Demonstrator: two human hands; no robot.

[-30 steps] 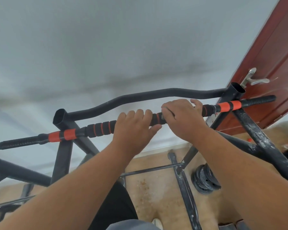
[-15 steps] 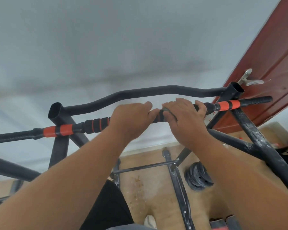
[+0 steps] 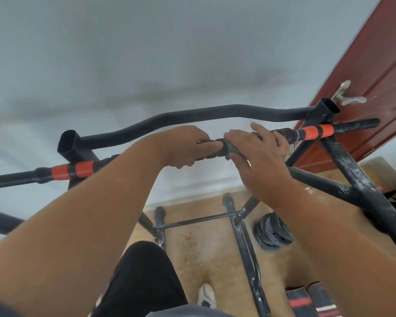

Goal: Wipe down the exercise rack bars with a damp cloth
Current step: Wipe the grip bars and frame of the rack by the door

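The left hand (image 3: pixel 183 145) gripped the grip bar (image 3: pixel 311 132), fingers curled around it. The right hand (image 3: pixel 256 152) pressed a dark green cloth (image 3: pixel 232 150) onto the bar, fingers loosely bent over it.

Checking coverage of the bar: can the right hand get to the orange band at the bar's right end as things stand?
Probably yes. The right hand sits on the padded bar just left of the orange band, and the stretch between shows nothing on it. The upright post joins behind the bar there and may crowd the fingers.
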